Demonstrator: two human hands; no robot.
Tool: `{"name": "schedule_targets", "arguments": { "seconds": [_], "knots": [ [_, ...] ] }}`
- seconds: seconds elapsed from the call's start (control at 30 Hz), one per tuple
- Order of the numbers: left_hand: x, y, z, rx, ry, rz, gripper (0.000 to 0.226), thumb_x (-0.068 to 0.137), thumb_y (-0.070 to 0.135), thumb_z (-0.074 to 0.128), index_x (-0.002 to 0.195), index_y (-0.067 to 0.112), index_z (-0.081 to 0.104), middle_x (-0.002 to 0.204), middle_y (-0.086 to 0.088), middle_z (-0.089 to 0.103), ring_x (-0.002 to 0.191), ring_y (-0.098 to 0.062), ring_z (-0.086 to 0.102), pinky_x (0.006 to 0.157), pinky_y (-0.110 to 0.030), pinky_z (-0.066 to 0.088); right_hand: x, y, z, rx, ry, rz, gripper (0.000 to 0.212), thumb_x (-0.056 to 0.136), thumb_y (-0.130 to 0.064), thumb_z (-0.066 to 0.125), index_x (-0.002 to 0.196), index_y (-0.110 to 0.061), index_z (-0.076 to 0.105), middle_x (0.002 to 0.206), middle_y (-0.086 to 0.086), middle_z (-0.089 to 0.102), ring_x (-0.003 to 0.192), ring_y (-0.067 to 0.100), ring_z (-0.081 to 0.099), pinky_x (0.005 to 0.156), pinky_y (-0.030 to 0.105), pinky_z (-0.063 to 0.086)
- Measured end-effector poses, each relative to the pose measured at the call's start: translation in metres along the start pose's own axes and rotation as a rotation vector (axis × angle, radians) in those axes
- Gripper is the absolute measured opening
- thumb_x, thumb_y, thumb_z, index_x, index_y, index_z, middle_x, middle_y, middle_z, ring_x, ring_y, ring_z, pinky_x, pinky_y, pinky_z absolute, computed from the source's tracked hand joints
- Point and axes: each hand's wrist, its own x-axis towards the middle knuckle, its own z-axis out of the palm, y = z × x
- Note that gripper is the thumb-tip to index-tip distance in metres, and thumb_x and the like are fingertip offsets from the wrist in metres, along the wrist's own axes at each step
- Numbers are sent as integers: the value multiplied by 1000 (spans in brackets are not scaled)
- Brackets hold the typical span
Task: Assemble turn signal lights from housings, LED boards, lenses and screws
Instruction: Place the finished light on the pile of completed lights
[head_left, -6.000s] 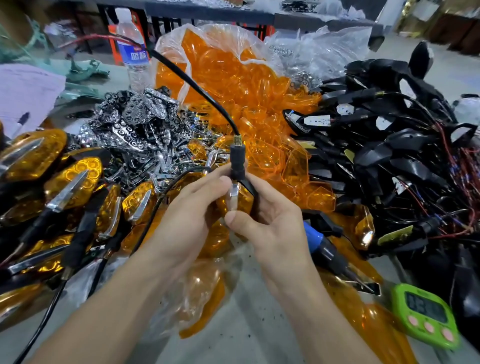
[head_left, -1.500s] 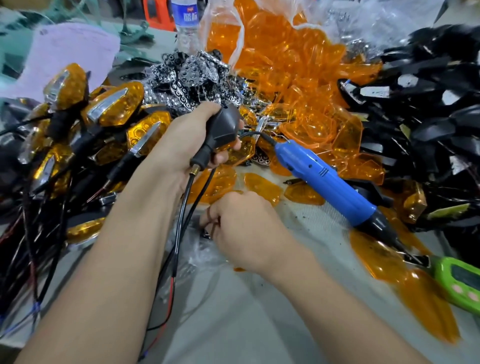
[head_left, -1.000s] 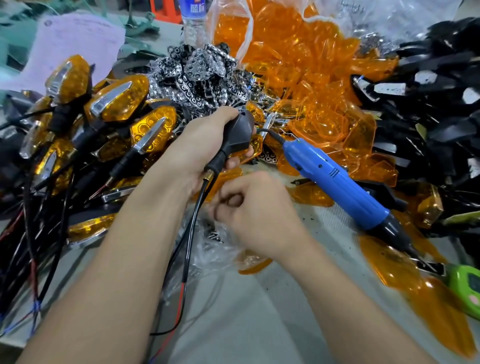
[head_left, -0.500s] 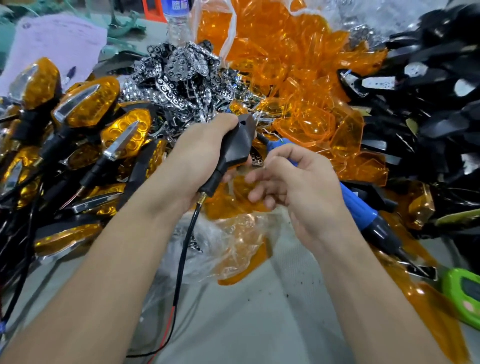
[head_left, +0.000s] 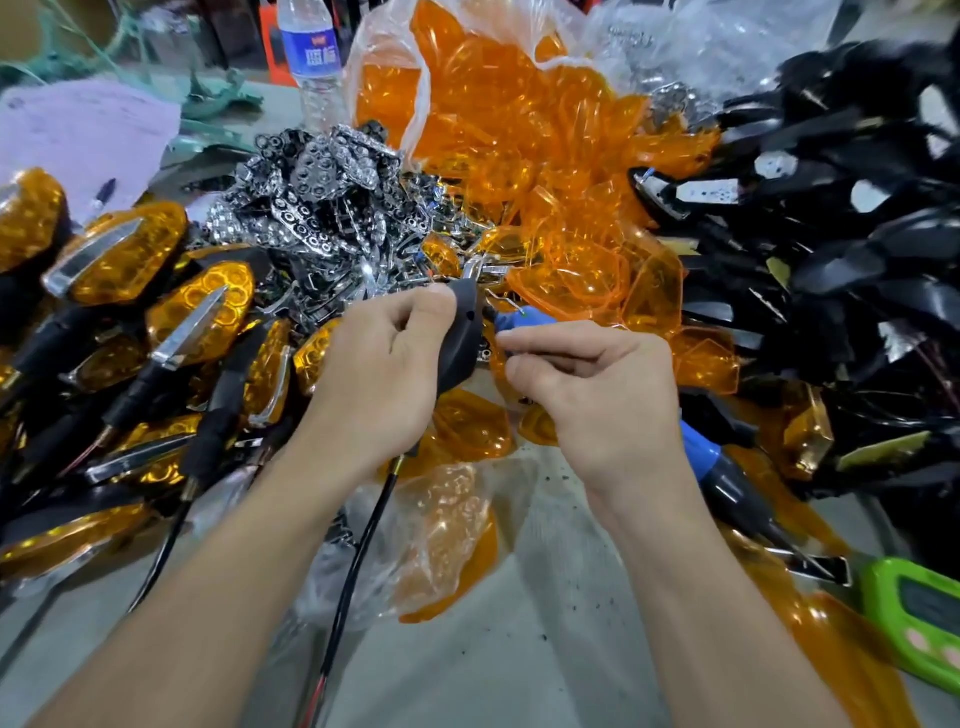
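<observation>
Grey and speckled with dark crumbs, the surface (head_left: 545, 649) is bare only in the near middle, with heaps of parts around it. At far left a pale purple sheet of paper (head_left: 88, 130) lies behind a pile of finished turn signals (head_left: 124, 260), amber lenses with chrome strips on black stems, stacked over one another. Behind them stands a clear water bottle (head_left: 311, 57) with a blue label, and in front of it spreads a heap of chrome reflectors (head_left: 322, 208). The left hand (head_left: 384, 374) is raised over the near edge of this heap, its fingers and thumb wrapped round a black housing (head_left: 460, 332), held upright with its back toward the camera; a black cable (head_left: 358, 556) drops from the bottom of it down to the surface. Behind the hands, an open clear bag spills orange lenses (head_left: 509, 130) in a large mound. The right hand (head_left: 602, 395) is just beside the housing, fingers curled and the tips of thumb and forefinger brought together pointing at its edge; whether they pinch anything cannot be told, since nothing shows between them. Under this hand lies a blue electric screwdriver (head_left: 698, 454), slanting toward the lower right. Farther right rises a tangle of empty black housings (head_left: 831, 234), some with white boards showing. A green timer (head_left: 919, 613) sits at the lower right edge.
</observation>
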Motion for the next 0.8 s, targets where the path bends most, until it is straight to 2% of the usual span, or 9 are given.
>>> {"name": "schedule_targets", "arguments": {
  "seconds": [0.07, 0.13, 0.23, 0.33, 0.53, 0.6, 0.67, 0.7, 0.8],
  "knots": [
    [-1, 1, 0, 27, -4, 19, 54, 102, 47, 39, 63, 9, 38, 53, -4, 36, 49, -14, 36, 49, -42, 30, -1, -3, 1, 41, 10, -36, 36, 78, 7, 81, 87, -27, 83, 70, 1, 74, 61, 14, 68, 60, 30, 61],
    [-2, 1, 2, 36, -12, 40, 51, 103, 41, 40, 59, 16, 34, 54, 0, 33, 50, -12, 32, 47, -33, 26, -1, -4, 1, 62, 17, -35, 31, 76, 7, 83, 82, -24, 82, 67, 2, 73, 55, 9, 65, 55, 21, 55],
    [-1, 1, 4, 51, -34, 41, 49, 104, 36, 42, 58, 21, 33, 53, 6, 32, 50, -9, 29, 46, -27, 23, -1, -4, 0, 54, 50, -31, 23, 78, -2, 86, 72, -24, 81, 60, 4, 72, 45, 13, 60, 49, 22, 50],
    [-2, 1, 6, 42, -53, 44, 50, 106, 32, 44, 58, 23, 32, 50, 9, 32, 47, -7, 31, 44, -21, 26, -1, -4, -3, -1, 92, -53, 22, 85, -9, 82, 74, -28, 81, 59, 2, 71, 48, 12, 64, 50, 17, 49],
    [-2, -1, 9, 42, -66, 5, 53, 105, 36, 45, 55, 22, 33, 48, 8, 31, 45, -8, 31, 44, -20, 28, 0, -1, 0, -4, 100, 4, 30, 94, 0, 71, 94, -29, 81, 75, -7, 78, 69, 15, 76, 57, 19, 56],
    [-3, -1, 10, 24, -92, -41, 52, 103, 41, 44, 56, 22, 37, 49, 8, 32, 45, -8, 31, 45, -21, 27, -1, -1, 2, -9, 99, 1, 31, 97, 0, 67, 108, -26, 79, 82, -11, 79, 70, 14, 76, 57, 19, 57],
    [-3, -1, 11, -32, -138, -93, 50, 99, 48, 42, 56, 22, 38, 50, 9, 32, 47, -12, 32, 51, -34, 29, -3, -1, 3, -30, 116, -34, 36, 98, -1, 64, 125, -25, 70, 86, -14, 78, 67, 13, 75, 56, 19, 56],
    [-3, 0, 12, -54, -156, -114, 51, 97, 50, 42, 55, 22, 39, 50, 9, 32, 48, -13, 33, 53, -36, 28, -3, -2, 2, -36, 123, -58, 35, 98, -3, 65, 124, -26, 66, 83, -13, 78, 64, 13, 74, 55, 19, 55],
    [-4, 0, 15, -74, -172, -143, 54, 98, 51, 42, 56, 18, 41, 50, 8, 34, 48, -15, 35, 53, -35, 30, -3, -4, -1, 7, 126, -109, 16, 93, -6, 73, 98, -18, 65, 69, -3, 76, 57, 17, 73, 50, 20, 54]
  ]
}}
